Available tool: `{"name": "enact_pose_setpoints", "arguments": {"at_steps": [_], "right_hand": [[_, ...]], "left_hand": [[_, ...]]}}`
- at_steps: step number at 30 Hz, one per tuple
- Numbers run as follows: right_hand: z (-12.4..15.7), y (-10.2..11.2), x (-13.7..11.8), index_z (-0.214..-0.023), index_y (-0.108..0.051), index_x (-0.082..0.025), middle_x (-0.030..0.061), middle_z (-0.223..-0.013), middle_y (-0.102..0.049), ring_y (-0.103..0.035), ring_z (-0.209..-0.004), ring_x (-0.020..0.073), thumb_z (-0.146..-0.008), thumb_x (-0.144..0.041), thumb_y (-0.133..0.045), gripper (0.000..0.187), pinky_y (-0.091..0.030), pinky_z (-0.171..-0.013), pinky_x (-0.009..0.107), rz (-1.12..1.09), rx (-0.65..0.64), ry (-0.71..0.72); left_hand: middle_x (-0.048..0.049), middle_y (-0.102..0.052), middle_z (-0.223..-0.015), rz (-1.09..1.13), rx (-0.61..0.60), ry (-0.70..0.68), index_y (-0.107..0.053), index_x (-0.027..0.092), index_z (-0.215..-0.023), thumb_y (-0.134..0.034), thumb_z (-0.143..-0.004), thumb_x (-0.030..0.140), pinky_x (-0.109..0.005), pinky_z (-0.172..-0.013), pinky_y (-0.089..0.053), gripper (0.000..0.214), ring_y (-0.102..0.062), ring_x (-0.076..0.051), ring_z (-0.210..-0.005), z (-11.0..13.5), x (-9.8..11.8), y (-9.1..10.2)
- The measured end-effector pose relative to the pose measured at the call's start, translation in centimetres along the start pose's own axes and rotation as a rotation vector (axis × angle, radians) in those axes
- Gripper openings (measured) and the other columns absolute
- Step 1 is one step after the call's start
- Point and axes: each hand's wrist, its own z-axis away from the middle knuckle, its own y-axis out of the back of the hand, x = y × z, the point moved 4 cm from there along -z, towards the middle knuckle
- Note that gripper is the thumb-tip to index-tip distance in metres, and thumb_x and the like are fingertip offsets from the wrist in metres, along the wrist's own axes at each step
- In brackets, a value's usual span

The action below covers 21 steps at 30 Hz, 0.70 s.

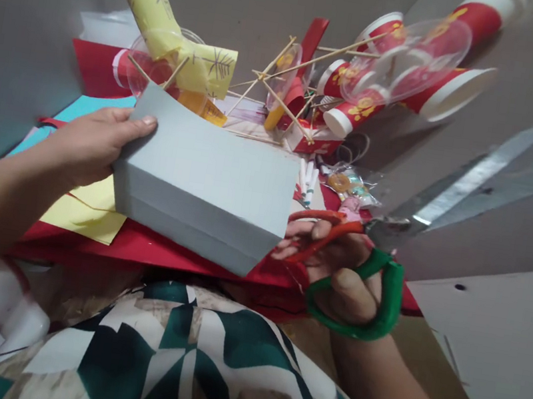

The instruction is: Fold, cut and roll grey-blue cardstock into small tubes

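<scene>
My left hand (98, 139) grips the left edge of a pale grey-blue sheet of folded paper (211, 164), thumb on top and fingers behind. Creases run along the sheet's lower part, and it is held up above the red table. At the right, my right hand (337, 265) has its fingers through the handles of a large pair of scissors (393, 230), one handle orange, the other wrapped in green. The blades point up and to the right, away from the paper, and look slightly blurred.
Behind the paper stands a craft structure of wooden sticks (265, 78), red paper cups (361, 110) and yellow paper tubes (191, 63). White markers (307, 179) and a plastic bag (354, 185) lie on the red table (138, 243). Yellow paper (93, 209) lies left.
</scene>
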Motion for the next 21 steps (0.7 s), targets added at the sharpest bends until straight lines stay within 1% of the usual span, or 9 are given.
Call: {"name": "enact_pose_setpoints", "arguments": {"at_steps": [2, 5, 7, 10, 12, 14, 16, 18, 21], "right_hand": [[-0.3, -0.8, 0.2, -0.097, -0.065, -0.028, 0.0033, -0.097, -0.064, -0.065, -0.074, 0.017, -0.077, -0.042, -0.084, 0.031, -0.06, -0.066, 0.032, 0.007, 0.074, 0.027], [-0.5, -0.9, 0.9, -0.094, -0.063, -0.028, 0.0012, -0.096, -0.061, -0.064, -0.088, 0.018, -0.077, -0.032, -0.085, 0.028, -0.058, -0.086, 0.036, 0.112, 0.199, 0.056], [-0.5, -0.6, 1.2, -0.095, -0.063, -0.028, 0.0007, -0.096, -0.061, -0.063, -0.093, 0.0188, -0.08, -0.031, -0.083, 0.026, -0.055, -0.092, 0.038, 0.192, 0.247, 0.061], [-0.7, 0.4, 1.0, -0.095, -0.062, -0.028, 0.0001, -0.091, -0.061, -0.061, -0.081, 0.0172, -0.078, -0.031, -0.084, 0.028, -0.055, -0.075, 0.033, 0.263, 0.336, 0.065], [-1.0, 1.2, 0.6, -0.092, -0.062, -0.026, -0.0001, -0.084, -0.061, -0.059, -0.07, 0.0159, -0.076, -0.033, -0.084, 0.027, -0.052, -0.062, 0.03, 0.269, 0.395, 0.047], [-1.3, 2.1, -0.3, -0.09, -0.064, -0.025, -0.0007, -0.081, -0.062, -0.056, -0.061, 0.0137, -0.075, -0.033, -0.083, 0.026, -0.046, -0.053, 0.028, 0.276, 0.467, 0.063], [-1.4, 3.1, -1.6, -0.091, -0.066, -0.024, -0.0007, -0.082, -0.063, -0.054, -0.058, 0.0126, -0.074, -0.03, -0.083, 0.025, -0.044, -0.052, 0.027, 0.331, 0.552, 0.143], [-1.3, 3.9, -3.4, -0.091, -0.067, -0.024, 0.0006, -0.087, -0.064, -0.058, -0.067, 0.0149, -0.074, -0.024, -0.082, 0.022, -0.048, -0.059, 0.029, 0.414, 0.624, 0.269], [-1.1, 4.5, -5.8, -0.09, -0.065, -0.027, 0.0021, -0.096, -0.061, -0.06, -0.091, 0.0208, -0.077, -0.02, -0.081, 0.021, -0.053, -0.087, 0.036, 0.533, 0.699, 0.467]], "left_hand": [[-0.0038, -0.077, -0.092, 0.007, -0.058, 0.02, -0.064, 0.01, -0.118, -0.058, -0.098, 0.03, -0.031, -0.084, -0.056, 0.028, -0.071, -0.016, -0.084, -0.3, -0.3, -1.2], [-0.0047, -0.078, -0.093, 0.031, -0.126, 0.044, -0.066, 0.013, -0.117, -0.06, -0.096, 0.032, -0.029, -0.078, -0.055, 0.029, -0.071, -0.017, -0.082, -0.6, -0.9, -2.8], [-0.0044, -0.078, -0.09, 0.05, -0.14, 0.05, -0.07, 0.014, -0.111, -0.061, -0.095, 0.032, -0.028, -0.073, -0.054, 0.026, -0.072, -0.018, -0.082, -0.8, -1.2, -3.5], [-0.0031, -0.075, -0.081, 0.09, -0.152, 0.087, -0.073, 0.017, -0.094, -0.061, -0.093, 0.031, -0.024, -0.066, -0.053, 0.018, -0.071, -0.018, -0.081, -1.2, -1.4, -4.3], [-0.0028, -0.074, -0.077, 0.137, -0.19, 0.088, -0.072, 0.018, -0.086, -0.063, -0.091, 0.032, -0.021, -0.061, -0.052, 0.018, -0.07, -0.016, -0.077, -1.5, -1.3, -4.8], [-0.0032, -0.072, -0.076, 0.173, -0.245, 0.055, -0.07, 0.017, -0.083, -0.065, -0.09, 0.033, -0.02, -0.056, -0.05, 0.018, -0.067, -0.014, -0.07, -1.7, -1.0, -5.1], [-0.0046, -0.072, -0.079, 0.174, -0.259, 0.004, -0.069, 0.016, -0.088, -0.068, -0.088, 0.034, -0.02, -0.055, -0.05, 0.018, -0.065, -0.013, -0.066, -1.9, -0.9, -5.1], [-0.0079, -0.074, -0.086, 0.158, -0.222, -0.031, -0.068, 0.015, -0.096, -0.07, -0.086, 0.036, -0.024, -0.061, -0.053, 0.023, -0.068, -0.015, -0.07, -2.1, -0.8, -4.6], [-0.0129, -0.077, -0.093, 0.166, -0.156, -0.024, -0.066, 0.014, -0.102, -0.07, -0.085, 0.037, -0.03, -0.068, -0.057, 0.028, -0.073, -0.02, -0.076, -2.2, -1.0, -4.1]]}}
